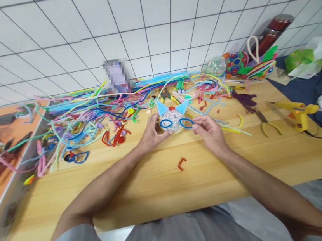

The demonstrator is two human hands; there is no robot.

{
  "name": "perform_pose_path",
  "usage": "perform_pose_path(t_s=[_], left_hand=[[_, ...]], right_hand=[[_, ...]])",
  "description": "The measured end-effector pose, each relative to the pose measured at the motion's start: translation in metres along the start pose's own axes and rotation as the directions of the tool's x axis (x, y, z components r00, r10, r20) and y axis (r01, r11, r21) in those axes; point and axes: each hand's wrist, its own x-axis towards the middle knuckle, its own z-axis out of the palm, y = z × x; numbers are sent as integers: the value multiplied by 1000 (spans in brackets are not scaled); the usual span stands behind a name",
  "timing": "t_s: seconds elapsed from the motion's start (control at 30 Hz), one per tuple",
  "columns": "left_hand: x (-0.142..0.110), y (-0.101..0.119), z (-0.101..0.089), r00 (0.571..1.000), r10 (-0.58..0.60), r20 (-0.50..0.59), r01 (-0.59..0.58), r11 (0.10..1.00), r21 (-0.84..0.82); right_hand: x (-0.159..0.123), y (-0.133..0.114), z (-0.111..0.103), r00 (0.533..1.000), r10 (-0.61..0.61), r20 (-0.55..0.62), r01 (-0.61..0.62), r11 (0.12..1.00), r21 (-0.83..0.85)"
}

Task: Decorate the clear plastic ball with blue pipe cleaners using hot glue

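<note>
While the left hand (153,134) grips the translucent ball (175,118), the right hand's (210,133) fingertip grip on the blue pipe-cleaner loop (186,127) (thin, seemingly bendable) could warp it if squeezed hard.

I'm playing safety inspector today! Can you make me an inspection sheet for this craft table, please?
Surface: pale wooden table.
Things in hand: clear ball with blue ears; left blue loop against it; right blue loop beside it.
Clutter: piled colourful fuzzy stems, red bent piece, yellow-handled pliers.
Grips: left grip holds the clear ball; right grip pinches the right blue loop.
Cables: dark cable near yellow glue gun.
Surroundings: white tiled wall behind.
</note>
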Motion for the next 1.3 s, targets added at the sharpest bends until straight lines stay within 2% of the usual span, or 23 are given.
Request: perform_pose_path(t_s=[0.1, 0.33, 0.5, 0.63, 0.83, 0.9, 1.07, 1.3], left_hand=[[1, 2, 0, 1000, 13, 11, -13, 1000, 6], [2, 4, 9, 997, -1, 79, 12, 990, -141], [7, 1, 8, 998, 44, 49, -41, 998, -55], [10, 6, 5, 998, 46, 40, -47, 999, 22], [8, 6, 6, 999, 33, 33, -32, 999, -19], [7, 3, 7, 999, 26, 29, -25, 999, -39], [7, 0, 8, 999, 29, 13, -28, 999, -38], [7, 4, 8, 999, 41, 11, -41, 999, -32]], right_hand=[[3, 1, -1, 1000, 12, 24, -10, 999, -45], [12, -8, -5, 999, 14, 41, -12, 999, -45], [18, -19, -6, 998, -9, 60, 12, 998, -59], [18, -19, -5, 996, 42, 82, -40, 999, -25], [19, -8, 4, 988, 114, -101, -97, 982, 161], [21, -5, 5, 982, 142, -121, -116, 973, 198], [24, -3, 4, 982, 156, -102, -140, 978, 154], [17, -5, 13, 963, 270, -21, -260, 945, 198]])
